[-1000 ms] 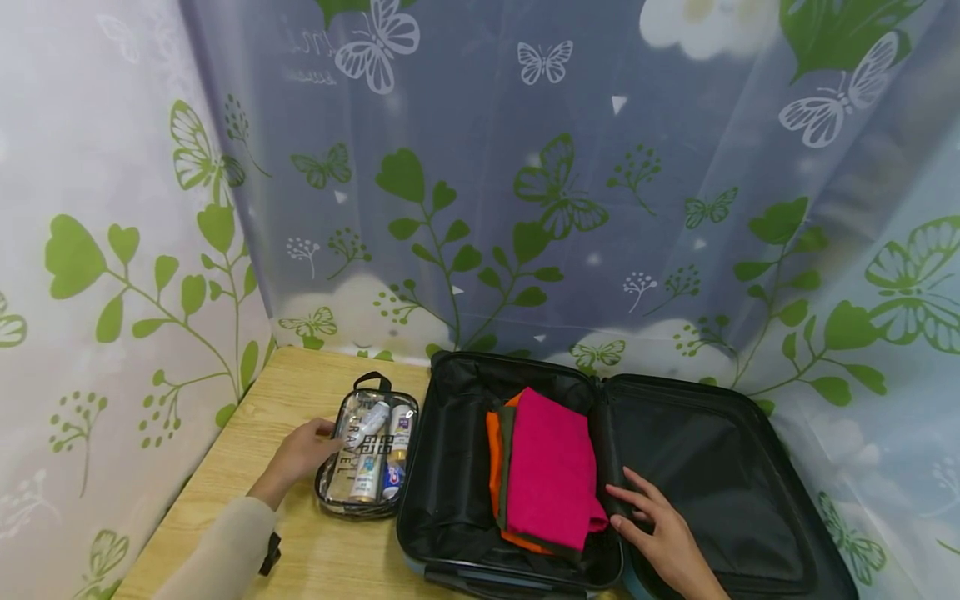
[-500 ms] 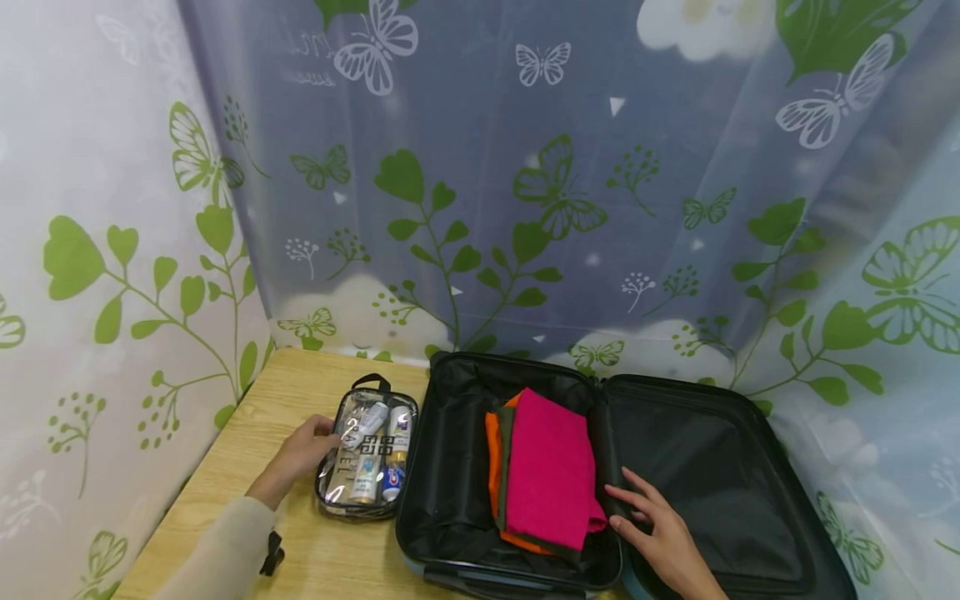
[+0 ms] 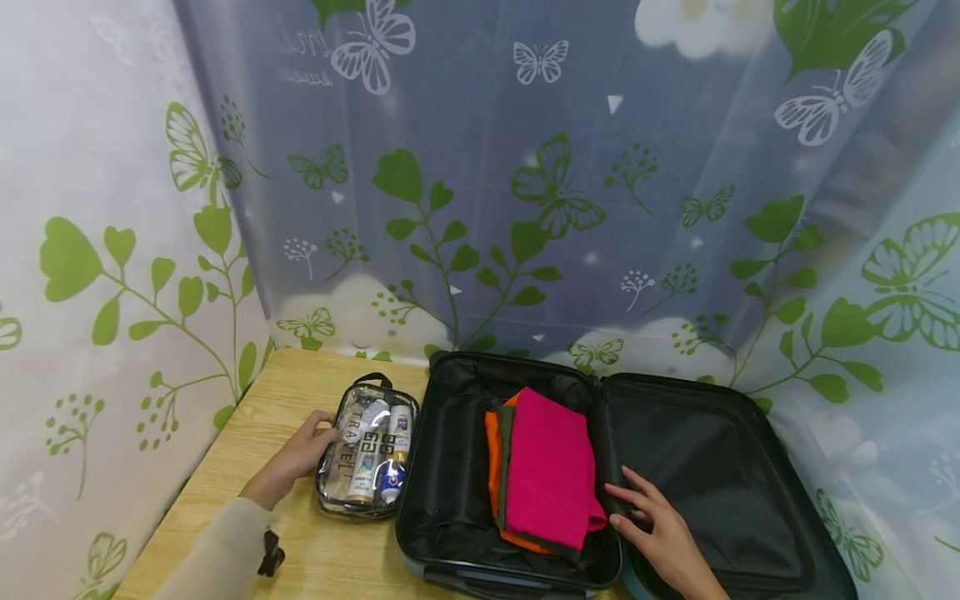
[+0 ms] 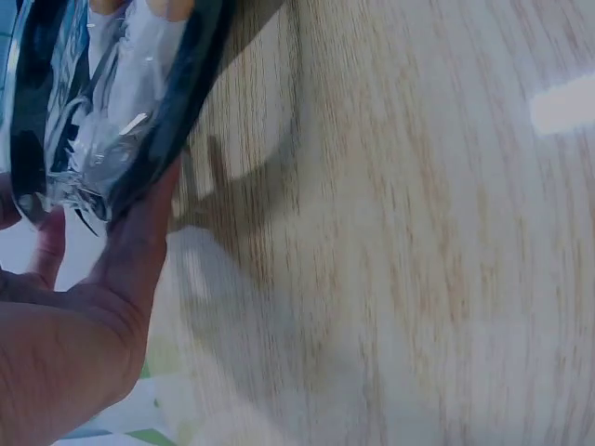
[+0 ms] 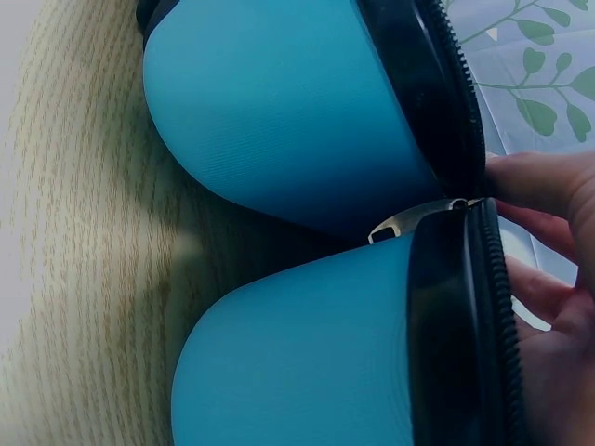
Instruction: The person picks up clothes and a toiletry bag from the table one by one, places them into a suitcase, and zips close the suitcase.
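Clear toiletry pouch (image 3: pixel 369 443) sits at the left on the wood-look table (image 3: pixel 307 375), just beside the suitcase (image 3: pixel 450 483), not in it; we see the left hand (image 3: pixel 296 457) pinching its left edge, thumb & fingers on opp. faces per L wrist view, shadow hinting that edge is prob. tipped up a bit; right hand (image 3: pixel 660 533) holds nothing, fingers fairly straight & spread, tips on the suitcase rim where the two halves meet. Handling, our guess: light to mod. weight, mostly the bottles (image 3: pixel 363 479) & blue tube (image 3: pixel 391 482) showing thru the film; clear panels soft & slick, so they'd buckle or slip under flat fingertips, dark piping stiffer & better to grip; contents look loose, may slide to the low end if tilted; nothing v. fragile that we can see, tho a hard squeeze cd pop a cap. Best hold, we reckon: opp. piped edges, or black strap loop (image 3: pixel 372 378) at far end for a 1-hand lift; folded clothes (image 3: pixel 551 475) in suitcase look soft, wd cushion it
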Available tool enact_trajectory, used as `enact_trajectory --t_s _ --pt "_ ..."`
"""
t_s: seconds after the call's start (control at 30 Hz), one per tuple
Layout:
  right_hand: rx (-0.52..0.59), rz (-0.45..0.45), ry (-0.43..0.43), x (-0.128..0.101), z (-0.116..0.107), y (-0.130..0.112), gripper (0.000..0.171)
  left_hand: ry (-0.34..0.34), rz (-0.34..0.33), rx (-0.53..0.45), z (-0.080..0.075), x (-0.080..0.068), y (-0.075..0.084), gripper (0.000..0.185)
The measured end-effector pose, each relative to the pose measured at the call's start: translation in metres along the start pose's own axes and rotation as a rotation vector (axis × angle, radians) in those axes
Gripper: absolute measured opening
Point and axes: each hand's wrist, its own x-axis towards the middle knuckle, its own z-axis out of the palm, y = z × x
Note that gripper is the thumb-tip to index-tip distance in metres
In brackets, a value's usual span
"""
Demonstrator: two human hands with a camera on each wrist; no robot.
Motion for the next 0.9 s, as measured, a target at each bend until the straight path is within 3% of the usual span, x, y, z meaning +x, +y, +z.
enact_trajectory --t_s 0.27,0.53,0.9 --pt "-0.011 0.004 0.000 -0.0003 -0.0003 -0.0013 0.046 0.003 0.053 -0.053 -0.0012 0.0001 -0.0020 0.048" --pt "-0.011 0.006 -0.001 -0.0005 0.0010 0.0004 0.047 0.001 0.067 -0.045 -0.0023 -0.0030 0.0024 0.066" --pt "-0.005 0.021 -0.018 0.0005 0.0007 0.0011 0.048 0.015 0.145 -0.044 -0.0029 -0.0067 0.0060 0.069"
